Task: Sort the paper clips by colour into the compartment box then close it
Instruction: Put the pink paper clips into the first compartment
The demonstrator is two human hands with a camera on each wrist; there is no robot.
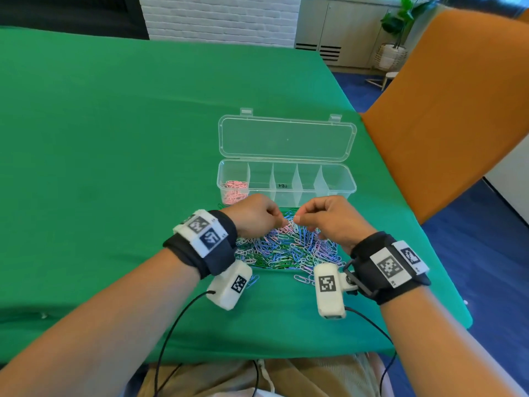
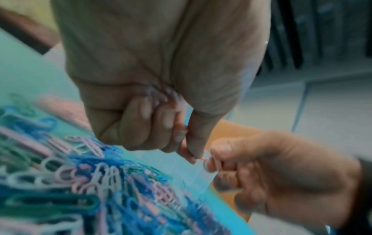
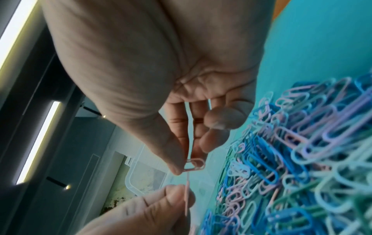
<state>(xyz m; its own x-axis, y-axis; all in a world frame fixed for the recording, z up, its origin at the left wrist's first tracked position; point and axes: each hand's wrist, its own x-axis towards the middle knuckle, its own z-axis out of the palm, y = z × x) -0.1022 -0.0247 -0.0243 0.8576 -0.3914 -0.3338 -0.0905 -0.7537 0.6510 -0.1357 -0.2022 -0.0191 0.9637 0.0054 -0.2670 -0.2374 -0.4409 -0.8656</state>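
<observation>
A clear compartment box stands open on the green table, its lid laid flat behind it. Pink clips fill its leftmost compartment; the other compartments look bare. In front of the box lies a mixed pile of paper clips in pink, blue, green and white. Both hands hover over the pile's far edge, fingertips almost meeting. My right hand pinches a pink clip between thumb and finger. My left hand pinches a second pink clip, seen edge-on, which touches the first.
An orange chair back rises at the table's right edge. A few stray clips lie near the wrist cameras, in front of the pile. Green cloth stretches bare to the left and behind the box.
</observation>
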